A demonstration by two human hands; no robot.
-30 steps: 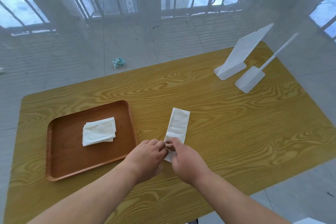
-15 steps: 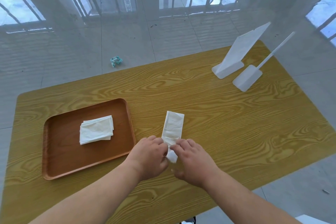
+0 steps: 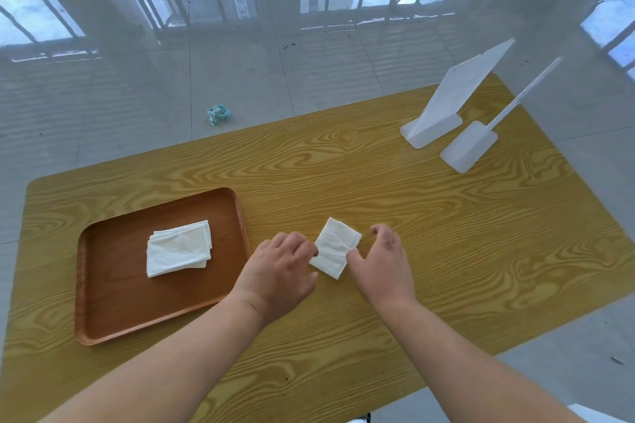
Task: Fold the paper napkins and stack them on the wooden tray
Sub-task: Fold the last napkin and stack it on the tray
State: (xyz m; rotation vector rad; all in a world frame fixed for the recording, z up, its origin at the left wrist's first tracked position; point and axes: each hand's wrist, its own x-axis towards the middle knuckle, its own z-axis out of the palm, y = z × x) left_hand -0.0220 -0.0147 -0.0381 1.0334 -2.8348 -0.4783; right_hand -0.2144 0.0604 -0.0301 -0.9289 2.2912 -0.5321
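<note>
Comparing with half a second ago: the long napkin strip is now doubled over into a small rectangle, so the fold on this one looks done. Next is likely the move to the tray.

Left to right:
- tray (image 3: 103,302) sits on the left of the surface (image 3: 446,268), holding a stack (image 3: 178,248) of folded napkins near its middle.
- left hand (image 3: 280,271) is just right of the tray's edge. Fingers loosely curled, not clamped; fingertips touch the napkin's left edge. Looks like it's steadying it rather than pinching, can't fully tell.
- napkin (image 3: 335,247) lies flat on the surface between the two hands, tilted, apart from the tray.
- right hand (image 3: 381,261) is spread open, fingers splayed and lifted. Thumb tip meets the napkin's lower right edge; the rest is clear of it.
- two white stands (image 3: 443,124) at the far right corner, well apart, not involved.

Neither hand holds the napkin off the surface.
</note>
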